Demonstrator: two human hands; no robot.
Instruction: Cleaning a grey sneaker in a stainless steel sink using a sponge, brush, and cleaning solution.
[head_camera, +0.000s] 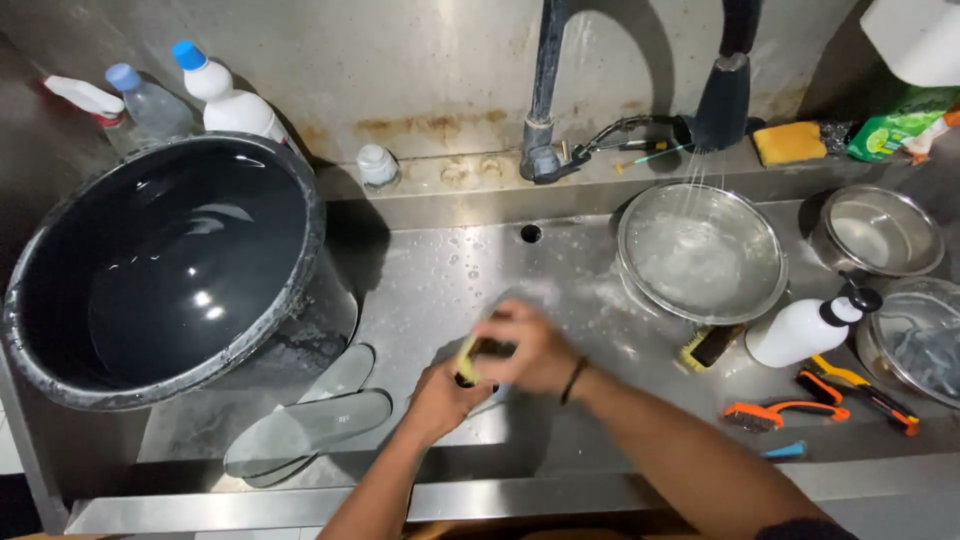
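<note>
Over a wet stainless steel sink (420, 290), largest to smallest. At far left, tilted into the basin, a big dark pot (160, 265), black inside and glossy. At right, under a thin spray from the black faucet head (722, 100), a round steel bowl (700, 255) filling with water. Beyond it, a smaller steel bowl (880, 232), and at the right edge a third steel bowl (915, 340), partly cut off. Low on the sink floor beside the pot, two clear oval lids (305, 425), overlapping.

At centre, both hands together above the basin floor: right hand (530, 350) curled over the top, fingers bent and pressed down; left hand (440, 395) beneath, closed around the lower end. Pinched between them, a yellow sponge (467, 360), only a sliver showing, mid-sink between pot and bowl. Around the right wrist, a dark band (573, 380).

Right of the hands, lying on its side, a white pump bottle (800, 330); just left of it, a yellow-and-black scrub brush (708, 347); below, orange-handled brushes (785, 412). On the back ledge, white bottles with blue caps (225, 95), a small clear jar (378, 165), a yellow sponge block (788, 142).
</note>
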